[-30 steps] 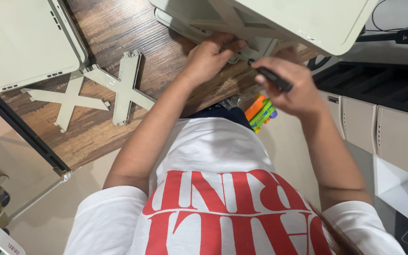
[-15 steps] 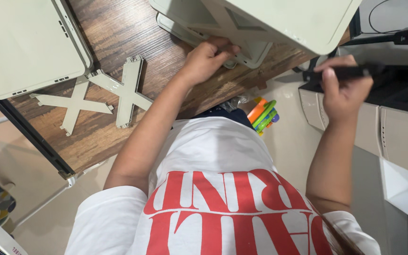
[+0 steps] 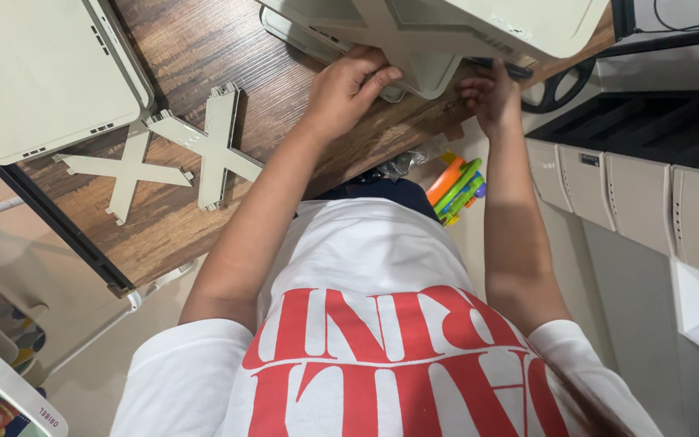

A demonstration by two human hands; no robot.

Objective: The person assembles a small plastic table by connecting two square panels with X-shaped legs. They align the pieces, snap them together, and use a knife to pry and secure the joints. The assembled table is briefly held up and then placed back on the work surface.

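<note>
My left hand (image 3: 348,87) rests fingers-down on a beige plastic part (image 3: 421,74) at the near edge of the wooden table (image 3: 228,65). A large beige panel (image 3: 519,23) lies over that part. My right hand (image 3: 491,95) is just to the right, under the panel's edge. Its fingers are curled on a thin black tool (image 3: 502,70) that points along the panel's underside. Most of the tool is hidden by the panel and my fingers.
Two beige X-shaped pieces (image 3: 127,171) (image 3: 213,150) lie on the table's left side beside another flat beige panel (image 3: 38,73). A bright orange-and-green toy (image 3: 456,186) lies on the floor. Grey drawers (image 3: 608,190) stand at right, with a black loop (image 3: 561,87) at the table corner.
My right hand swung out to the right with the black tool, then came back in to the panel's edge beside my left hand. The left hand stayed on the beige part.
</note>
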